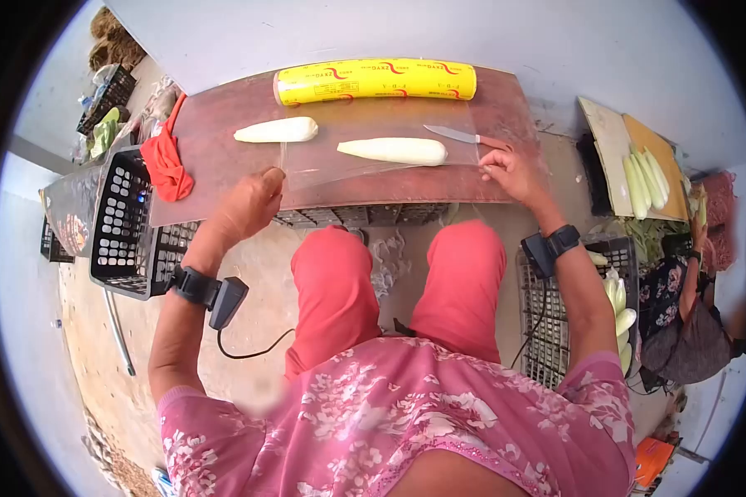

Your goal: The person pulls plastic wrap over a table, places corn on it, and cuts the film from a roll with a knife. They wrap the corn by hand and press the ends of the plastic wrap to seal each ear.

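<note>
Left hand (255, 201) curled closed on edge of clear film (319, 172), nearside of yellow roll (375, 81) at its left end; short white vegetable (278, 130) between that hand and roll, thin end left, axis near parallel to roll; long white vegetable (396, 151) on film, nearside of roll's middle, between hands, same pointing; right hand (506, 171) nearside of roll's right end, fingertips pinched on film's edge

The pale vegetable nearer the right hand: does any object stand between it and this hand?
Nothing solid visibly does; only clear film spreads between the pale vegetable and right hand. The knife lies just beyond that path.
</note>
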`<state>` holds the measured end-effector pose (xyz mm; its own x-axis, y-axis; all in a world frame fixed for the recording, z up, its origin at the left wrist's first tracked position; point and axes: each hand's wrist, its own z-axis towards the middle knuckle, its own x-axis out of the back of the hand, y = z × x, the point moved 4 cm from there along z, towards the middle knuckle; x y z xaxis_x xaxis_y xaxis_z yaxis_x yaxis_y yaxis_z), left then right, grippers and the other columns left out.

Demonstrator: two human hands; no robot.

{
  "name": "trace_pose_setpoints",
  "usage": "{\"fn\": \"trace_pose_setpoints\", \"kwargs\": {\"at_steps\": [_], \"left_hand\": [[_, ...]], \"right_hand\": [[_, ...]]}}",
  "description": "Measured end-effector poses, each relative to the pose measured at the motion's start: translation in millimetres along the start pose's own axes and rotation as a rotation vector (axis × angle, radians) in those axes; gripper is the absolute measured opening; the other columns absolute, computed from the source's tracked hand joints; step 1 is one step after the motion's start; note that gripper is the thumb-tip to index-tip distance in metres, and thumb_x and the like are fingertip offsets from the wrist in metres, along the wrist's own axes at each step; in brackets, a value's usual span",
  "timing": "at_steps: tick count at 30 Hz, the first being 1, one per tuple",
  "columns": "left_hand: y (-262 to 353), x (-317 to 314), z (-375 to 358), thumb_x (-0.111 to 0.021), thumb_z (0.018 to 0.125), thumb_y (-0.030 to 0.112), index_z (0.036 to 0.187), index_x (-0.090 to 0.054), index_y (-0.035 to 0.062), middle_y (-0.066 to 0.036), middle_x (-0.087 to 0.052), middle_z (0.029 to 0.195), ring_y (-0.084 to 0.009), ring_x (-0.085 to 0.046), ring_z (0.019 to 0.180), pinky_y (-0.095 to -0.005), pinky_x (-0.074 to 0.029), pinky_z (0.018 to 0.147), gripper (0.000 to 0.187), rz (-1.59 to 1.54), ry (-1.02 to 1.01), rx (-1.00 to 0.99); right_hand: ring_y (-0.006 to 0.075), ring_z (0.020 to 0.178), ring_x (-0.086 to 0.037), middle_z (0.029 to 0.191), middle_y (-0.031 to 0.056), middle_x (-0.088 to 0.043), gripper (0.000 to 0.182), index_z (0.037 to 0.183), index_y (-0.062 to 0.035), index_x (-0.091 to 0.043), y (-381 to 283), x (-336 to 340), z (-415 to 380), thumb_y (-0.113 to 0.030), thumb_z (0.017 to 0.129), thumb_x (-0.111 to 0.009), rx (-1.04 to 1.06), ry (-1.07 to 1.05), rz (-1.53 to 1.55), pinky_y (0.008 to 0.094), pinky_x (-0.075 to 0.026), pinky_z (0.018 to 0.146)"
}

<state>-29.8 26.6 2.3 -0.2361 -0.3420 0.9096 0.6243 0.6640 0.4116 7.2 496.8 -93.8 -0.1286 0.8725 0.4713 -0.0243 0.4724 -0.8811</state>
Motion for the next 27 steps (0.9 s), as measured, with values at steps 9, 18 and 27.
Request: {"fn": "trace_pose_setpoints", "kwargs": {"at_steps": [9, 18, 27], "left_hand": [[-7.7, -17.6, -8.5, -0.057, 0.079, -0.004, 0.092, -0.053, -0.0031, -0.021, -0.061, 0.088, -0.0416, -0.061, 0.081, -0.0427, -0.049, 0.071, 0.013, -0.014, 0.039, -0.017], [1.5, -11.2, -4.7, -0.056, 0.08, -0.002, 0.092, -0.052, -0.0021, -0.022, -0.059, 0.087, -0.0423, -0.06, 0.081, -0.0442, -0.048, 0.07, 0.013, 0.013, 0.065, -0.021], [-5.3, -40.9, -16.8, -0.055, 0.083, -0.001, 0.087, -0.049, -0.0003, -0.021, -0.057, 0.089, -0.0452, -0.058, 0.082, -0.05, -0.047, 0.069, 0.007, 0.029, 0.105, -0.07]], "right_hand": [[0.0138, 0.072, -0.064, 0.079, 0.0067, -0.067, 0.011, 0.098, -0.0023, -0.066, -15.8, -24.3, -15.6, -0.004, 0.091, -0.057, -0.033, 0.169, -0.253, 0.0293, -0.05, 0.063], [0.0271, 0.091, -0.057, 0.088, 0.0067, -0.056, 0.015, 0.096, -0.0114, -0.064, -18.3, -51.1, -27.1, -0.007, 0.085, -0.054, 0.452, 0.164, -1.003, 0.0402, -0.042, 0.079], [0.0259, 0.111, -0.05, 0.118, 0.0073, -0.053, 0.037, 0.118, -0.0096, -0.059, -9.3, -71.5, -56.5, -0.004, 0.082, -0.054, 0.434, 0.295, -1.019, 0.0409, -0.038, 0.087]]}}
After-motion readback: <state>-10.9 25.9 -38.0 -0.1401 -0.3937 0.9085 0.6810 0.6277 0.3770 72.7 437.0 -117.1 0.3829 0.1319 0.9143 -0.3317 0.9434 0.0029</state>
